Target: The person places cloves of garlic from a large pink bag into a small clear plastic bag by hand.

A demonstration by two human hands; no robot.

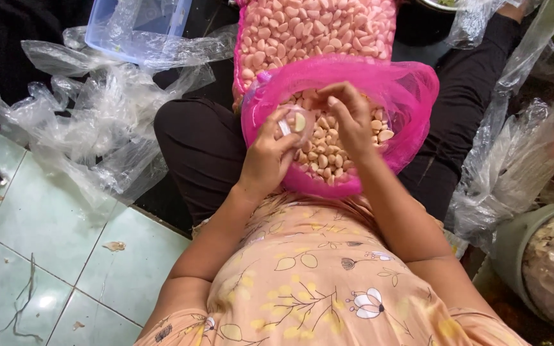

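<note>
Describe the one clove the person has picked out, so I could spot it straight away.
Start at the bright pink mesh bag open on the person's lap, full of pale peeled garlic cloves. At its near left rim, the left hand pinches one clove in its fingers. Unlike the loose heap, it is lifted clear and shows a flat, greenish-cream face.
</note>
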